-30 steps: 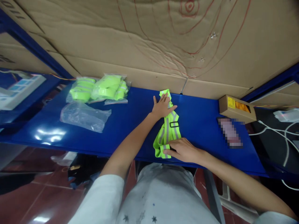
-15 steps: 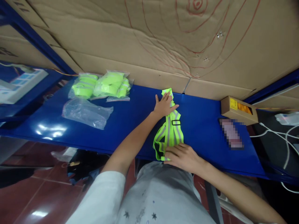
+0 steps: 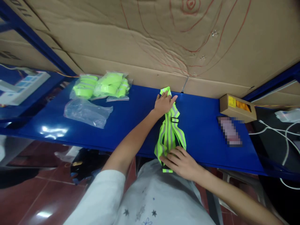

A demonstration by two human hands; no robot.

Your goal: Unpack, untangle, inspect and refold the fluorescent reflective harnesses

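Observation:
A fluorescent yellow-green reflective strap vest (image 3: 170, 132) with grey stripes lies lengthwise on the blue table (image 3: 131, 125). A black buckle (image 3: 174, 120) sits on one of its straps. My left hand (image 3: 163, 103) presses flat on the vest's far end, fingers spread and thumb out to the right. At the near end, my right hand (image 3: 181, 162) has its bent fingers around the gathered straps; its fingertips are partly hidden among them. A short band end hangs below that hand, over the table's front edge.
Bagged yellow-green vests (image 3: 109, 84) lie at the back left, with a clear plastic bag (image 3: 89, 112) in front. On the right are a cardboard box (image 3: 237, 107), a pixelated phone-like item (image 3: 229, 131) and white cables (image 3: 288, 137). A cardboard wall (image 3: 105, 40) stands behind the table.
My right hand has moved slightly toward me, and the straps beside it look longer and straighter. The band end hangs lower. My left hand stays on the far end.

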